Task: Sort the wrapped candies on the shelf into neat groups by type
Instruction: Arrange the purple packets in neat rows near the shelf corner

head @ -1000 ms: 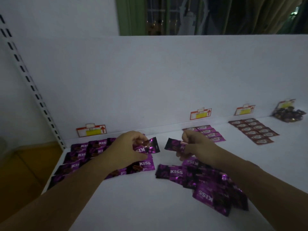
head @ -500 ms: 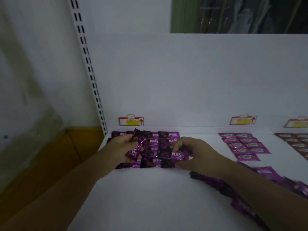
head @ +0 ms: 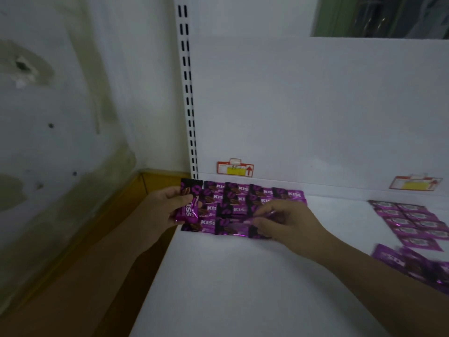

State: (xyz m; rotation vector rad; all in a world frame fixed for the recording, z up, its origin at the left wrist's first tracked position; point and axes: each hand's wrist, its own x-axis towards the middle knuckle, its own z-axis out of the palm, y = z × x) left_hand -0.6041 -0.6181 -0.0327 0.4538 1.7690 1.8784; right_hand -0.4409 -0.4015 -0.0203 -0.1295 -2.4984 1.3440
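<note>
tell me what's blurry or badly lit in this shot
Head view: dim, bluish overall; the loose candy pile at the right edge is motion-smeared; the upright candy in the left hand reads clearly; the flat candy the right hand pinches looks soft.

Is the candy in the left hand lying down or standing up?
Standing up: the left hand pinches the KISS candy on end, lettering sideways.

Shop, white shelf (head: 243, 276) (price tags (head: 235, 167))

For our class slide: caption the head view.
Left hand holds a Kiss candy; right hand pinches a second candy among the purple rows.
</note>
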